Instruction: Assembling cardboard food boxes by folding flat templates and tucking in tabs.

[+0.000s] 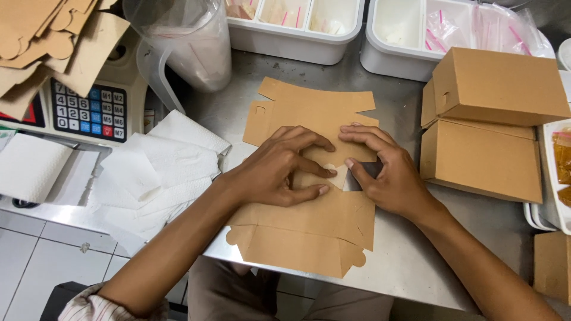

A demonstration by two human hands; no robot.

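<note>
On flat box blank (309,113): both grips (279,172) pressing.

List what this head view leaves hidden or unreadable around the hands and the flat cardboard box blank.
- Middle of the flat cardboard box blank: covered by the left hand and right hand.
- Pale scrap between the fingertips: too small to identify.
- Scale: display hidden under cardboard blanks.
- Tray: cut off by the right edge.

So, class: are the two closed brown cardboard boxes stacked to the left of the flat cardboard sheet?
No, the closed brown cardboard boxes sit right of the flat cardboard sheet under both hands.
</note>
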